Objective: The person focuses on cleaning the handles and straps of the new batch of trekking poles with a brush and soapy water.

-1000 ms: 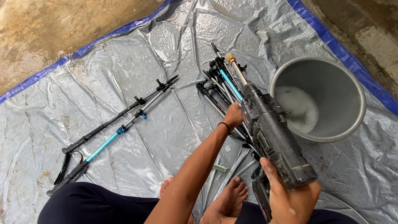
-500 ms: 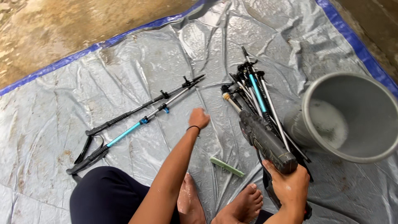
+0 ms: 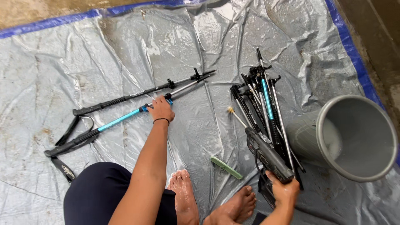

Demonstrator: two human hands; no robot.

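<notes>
At the centre-left of the head view, the left hand (image 3: 160,110) rests closed over the blue-shafted trekking pole (image 3: 121,120), which lies slanting from lower left to upper centre on the grey tarp (image 3: 125,54). Just above and beside it lies a black trekking pole (image 3: 137,94), roughly parallel, its grip end at the left. Black wrist straps (image 3: 68,137) trail from both grips toward the lower left; one carries a small printed label, too small to tell more.

At the lower right, the right hand (image 3: 283,191) grips the butt of a grey folded pole section (image 3: 266,156), whose thin tip with a pale end (image 3: 229,110) points up and left. Just behind it, right of centre, a bundle of folded poles (image 3: 262,104) lies in a heap, black with one blue shaft, touching the grey bucket (image 3: 375,166) that lies tipped on its side at the right edge, mouth toward the camera.

A small green comb-like brush (image 3: 226,167) lies on the tarp between the bare feet (image 3: 185,196) and the bundle. A dark-clothed knee (image 3: 96,196) fills the lower left.

The tarp is wrinkled and wet, edged with a blue border (image 3: 346,41); beyond it shows damp concrete floor (image 3: 41,10).
</notes>
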